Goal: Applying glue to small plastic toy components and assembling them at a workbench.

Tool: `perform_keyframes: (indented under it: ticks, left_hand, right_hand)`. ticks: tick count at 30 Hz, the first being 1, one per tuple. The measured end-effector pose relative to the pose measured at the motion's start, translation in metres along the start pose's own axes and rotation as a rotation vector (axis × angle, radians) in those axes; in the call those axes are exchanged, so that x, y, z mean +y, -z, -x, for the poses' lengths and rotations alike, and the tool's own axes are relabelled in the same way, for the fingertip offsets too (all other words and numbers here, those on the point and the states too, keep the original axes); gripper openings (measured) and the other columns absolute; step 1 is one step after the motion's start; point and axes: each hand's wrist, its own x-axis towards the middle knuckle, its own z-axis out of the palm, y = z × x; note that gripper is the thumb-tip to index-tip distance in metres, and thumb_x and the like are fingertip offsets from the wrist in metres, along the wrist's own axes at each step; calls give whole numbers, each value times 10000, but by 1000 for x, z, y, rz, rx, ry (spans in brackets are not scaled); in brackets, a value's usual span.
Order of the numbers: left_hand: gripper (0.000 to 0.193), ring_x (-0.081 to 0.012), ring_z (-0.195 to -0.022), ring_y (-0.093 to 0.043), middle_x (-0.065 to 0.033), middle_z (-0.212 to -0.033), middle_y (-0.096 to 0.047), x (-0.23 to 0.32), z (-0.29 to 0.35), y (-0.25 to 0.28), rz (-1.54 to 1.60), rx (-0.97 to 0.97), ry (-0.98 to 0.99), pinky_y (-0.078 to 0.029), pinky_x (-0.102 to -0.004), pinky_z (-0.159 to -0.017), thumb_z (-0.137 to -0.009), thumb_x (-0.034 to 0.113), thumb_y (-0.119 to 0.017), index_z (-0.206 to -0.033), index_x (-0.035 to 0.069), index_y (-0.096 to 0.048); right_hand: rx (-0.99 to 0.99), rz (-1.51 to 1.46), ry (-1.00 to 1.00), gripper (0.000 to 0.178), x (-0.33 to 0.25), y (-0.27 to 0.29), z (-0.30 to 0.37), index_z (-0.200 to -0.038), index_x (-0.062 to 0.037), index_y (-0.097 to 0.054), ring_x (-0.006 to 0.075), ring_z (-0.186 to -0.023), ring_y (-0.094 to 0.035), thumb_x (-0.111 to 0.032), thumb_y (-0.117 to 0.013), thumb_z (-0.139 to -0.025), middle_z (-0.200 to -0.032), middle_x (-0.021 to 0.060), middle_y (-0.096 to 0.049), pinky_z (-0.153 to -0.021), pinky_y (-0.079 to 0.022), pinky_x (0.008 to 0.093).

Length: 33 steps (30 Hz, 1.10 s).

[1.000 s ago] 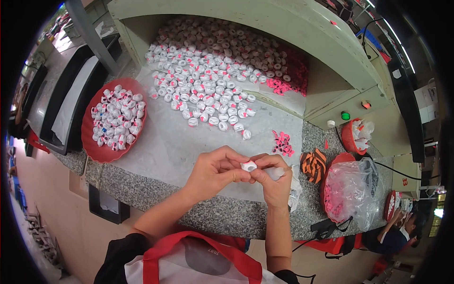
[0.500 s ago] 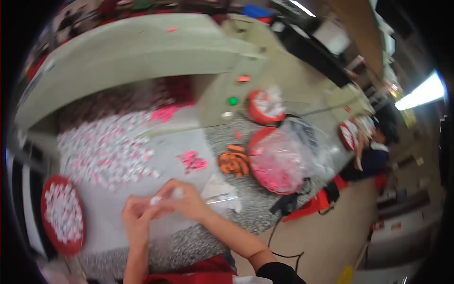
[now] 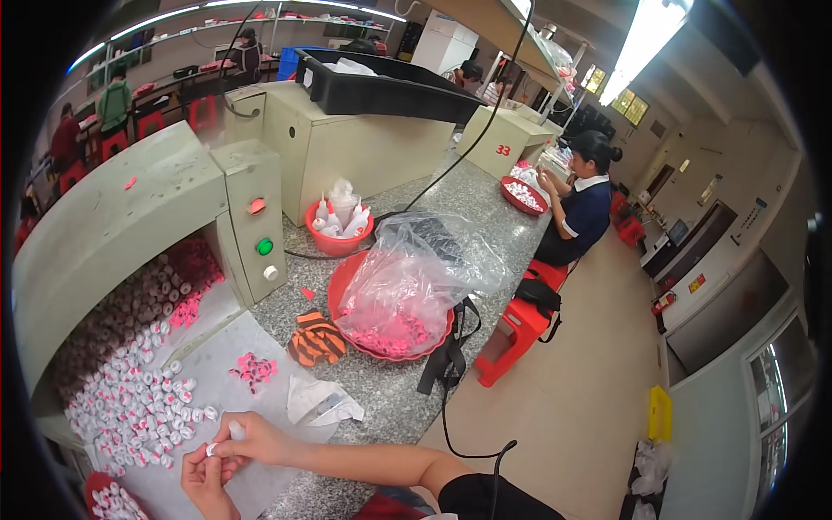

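Observation:
My left hand [image 3: 208,484] and my right hand [image 3: 253,440] meet over the white sheet [image 3: 282,429]. Between their fingertips is a small white piece [image 3: 211,450], pinched by the left fingers. The right hand is closed on a narrow white object [image 3: 237,430], mostly hidden by its fingers; it looks like a small bottle. Beyond the hands lie many round white pieces with pink marks [image 3: 160,407], reaching under the cream machine housing [image 3: 121,217]. A small heap of pink and dark pieces [image 3: 254,370] lies farther along the sheet.
On the speckled worktop are a red basin of bagged pink pieces [image 3: 347,282], a basket of white bottles [image 3: 319,238], an orange-and-black striped cloth [image 3: 317,339] and crumpled paper [image 3: 322,402]. A cable [image 3: 468,455] hangs over the edge. A person [image 3: 582,208] sits farther along.
The view has swung to the right and up, so my hands and the sheet now sit lower left. Both hands stay close together, with the white piece between them.

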Motion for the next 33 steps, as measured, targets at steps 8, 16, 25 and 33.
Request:
perform_keyframes:
  ticks: [8, 16, 25, 33]
  left_hand:
    - [221, -234, -884, -590, -73, -1024, -601, 33, 7, 149, -996, 726, -452, -489, -328, -637, -760, 191, -593, -958, 99, -630]
    - [173, -191, -929, -509, -131, -983, -541, 144, 60, 23, -632, -55, -550, -387, -272, -838, -807, 4, -410, -916, -17, -543]
    - [223, -167, -563, -511, -67, -749, -568, 177, 78, -36, 9, -972, -675, -397, -282, -411, -755, 170, -540, -862, -21, -582]
    - [185, -69, -632, -530, -1, -717, -520, 156, 140, -49, -809, -511, -681, -393, -285, -429, -711, 145, -535, -879, 177, -606]
  right_hand:
    - [215, 153, 6, 167, -8, 14, 8, -849, -40, -542, 54, -529, -494, -200, -573, -812, -755, 7, -555, -470, -431, 201]
    - [227, 224, 15, 111, 1, 11, 0, -827, -49, -549, 62, -557, -509, -159, -558, -815, -728, 14, -574, -484, -420, 204]
    - [265, 194, 33, 168, -9, 1, -2, -876, 21, -541, 122, -538, -507, -129, -558, -800, -748, 106, -591, -526, -413, 256]
    - [259, 205, 48, 136, -16, 15, 5, -865, 14, -549, 105, -541, -512, -103, -561, -795, -753, 99, -593, -518, -417, 238]
